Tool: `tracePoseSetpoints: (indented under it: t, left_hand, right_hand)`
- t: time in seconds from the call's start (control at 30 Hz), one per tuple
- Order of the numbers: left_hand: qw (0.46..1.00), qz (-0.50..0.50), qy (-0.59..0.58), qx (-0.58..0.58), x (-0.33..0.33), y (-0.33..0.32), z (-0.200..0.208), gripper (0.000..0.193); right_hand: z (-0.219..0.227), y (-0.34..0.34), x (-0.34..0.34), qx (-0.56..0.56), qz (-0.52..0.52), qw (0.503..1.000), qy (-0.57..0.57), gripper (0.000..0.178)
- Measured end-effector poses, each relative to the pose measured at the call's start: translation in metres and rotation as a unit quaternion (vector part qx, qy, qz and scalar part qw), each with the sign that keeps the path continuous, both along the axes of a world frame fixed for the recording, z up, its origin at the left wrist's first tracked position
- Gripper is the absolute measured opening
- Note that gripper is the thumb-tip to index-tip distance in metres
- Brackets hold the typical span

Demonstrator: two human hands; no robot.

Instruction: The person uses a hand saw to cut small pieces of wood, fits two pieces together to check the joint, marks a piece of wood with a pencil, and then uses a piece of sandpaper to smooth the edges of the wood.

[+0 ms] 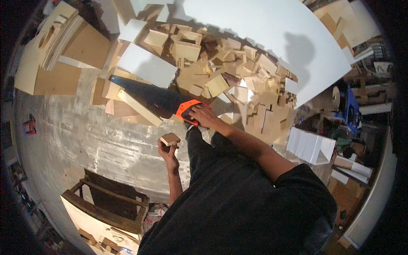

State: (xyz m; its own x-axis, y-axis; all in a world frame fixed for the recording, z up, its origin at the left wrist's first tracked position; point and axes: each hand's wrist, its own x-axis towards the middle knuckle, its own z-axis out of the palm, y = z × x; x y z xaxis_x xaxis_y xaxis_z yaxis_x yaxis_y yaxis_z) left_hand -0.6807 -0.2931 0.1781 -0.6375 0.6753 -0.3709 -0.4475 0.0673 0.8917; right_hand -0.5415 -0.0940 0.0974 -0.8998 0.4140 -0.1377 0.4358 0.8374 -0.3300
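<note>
My right hand (204, 116) is closed round the orange handle of a hand saw (148, 94). Its dark blade reaches away to the left, over some boards. Lower and to the left, my left hand (169, 154) grips a small wooden block (170, 139) between thumb and fingers, apart from the saw. A narrow pale wood strip (139, 108) lies slanted just below the blade. Beyond the saw, a white panel (146, 66) rests among the boards.
A heap of wood offcuts (255, 72) spreads ahead, with a large white sheet (263, 21) behind it. Leaning boards (70, 51) stand far left. A dark-framed bench (108, 204) is at lower left. A white box-like piece (310, 145) sits at right on the concrete floor (80, 140).
</note>
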Motion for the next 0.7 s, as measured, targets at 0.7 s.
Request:
tracePoseSetpoints:
  t: [0.7]
  left_hand:
    - [0.996,-0.056,0.044,0.048,-0.068,0.09,-0.014,0.032]
  right_hand:
    - [0.099,0.002,0.064,-0.349,-0.145,0.893,0.245,0.008]
